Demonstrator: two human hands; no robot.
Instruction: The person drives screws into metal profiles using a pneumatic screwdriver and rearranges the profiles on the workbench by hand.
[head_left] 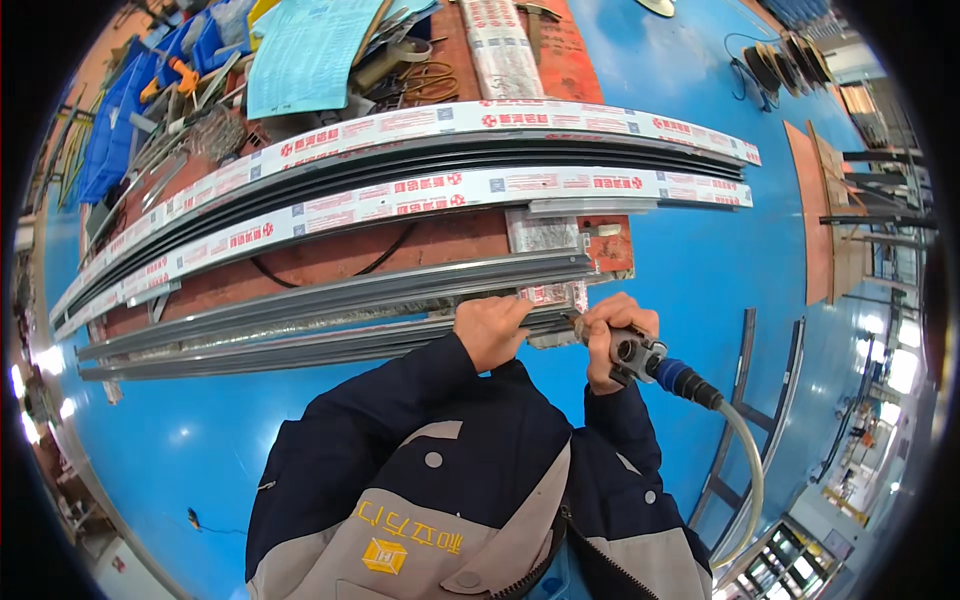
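My left hand [488, 332] is closed around the near long dark metal profile [290, 358], close to its right end. Just right of it, my right hand [612, 328] grips a pneumatic power tool [638, 360], whose tip points left at the profile's end. Whether the tip touches the metal is too small to tell. A pale air hose [752, 450] runs from the tool's blue fitting down to the right. Another grey metal profile [330, 298] lies parallel, slightly farther away.
Two long profiles in printed white film [370, 208] cross the red workbench [455, 240]. Behind them are a light blue sheet [305, 55], blue bins [110, 130] and an orange-handled tool [183, 76]. Cable reels [790, 65] and a dark frame [745, 410] stand on the right.
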